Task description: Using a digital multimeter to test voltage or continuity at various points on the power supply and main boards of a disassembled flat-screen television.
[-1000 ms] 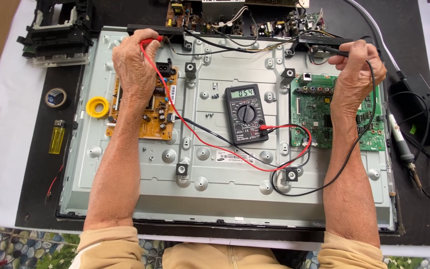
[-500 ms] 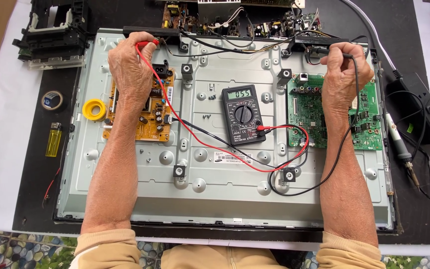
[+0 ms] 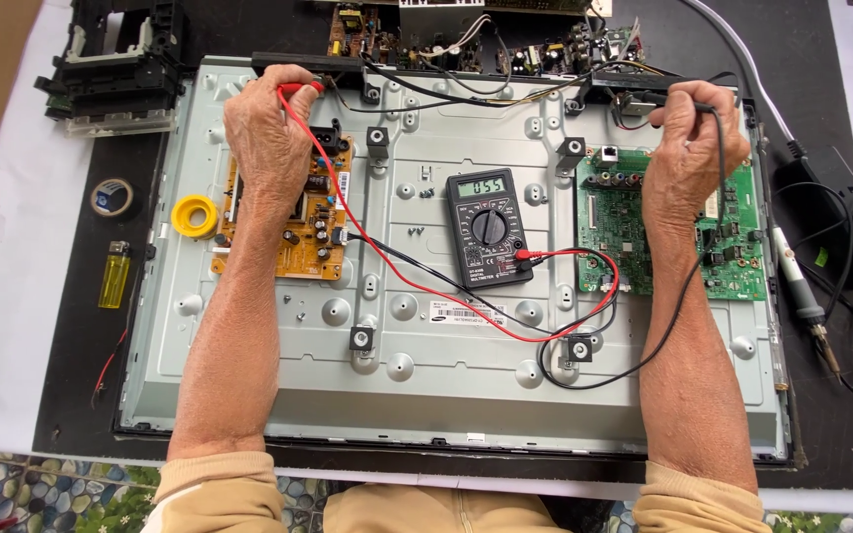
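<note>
Both hands reach to the far edge of a metal panel (image 3: 446, 385) that lies flat on the desk (image 3: 841, 434). Left hand (image 3: 271, 133) grips a red probe (image 3: 298, 89), its tip pressed near the panel's top left corner, just above an orange circuit board (image 3: 298, 242). Right hand (image 3: 688, 148) grips a black probe (image 3: 708, 107) at the top right corner, just above a green circuit board (image 3: 614, 222). Each hand is closed around its probe. A red lead (image 3: 387, 266) and a black lead (image 3: 683, 296) run from the probes down across the panel and loop back to a black multimeter (image 3: 489, 227), which lies in the middle of the panel between the two boards, its small screen lit. Left of the panel on the desk sit a yellow ring (image 3: 193, 216), a roll of tape (image 3: 112, 196) and a yellow lighter (image 3: 115, 274). At the right edge lie a soldering iron (image 3: 804, 296) and a black power strip (image 3: 836, 232). More circuit boards (image 3: 466, 39) line the desk beyond the panel.
</note>
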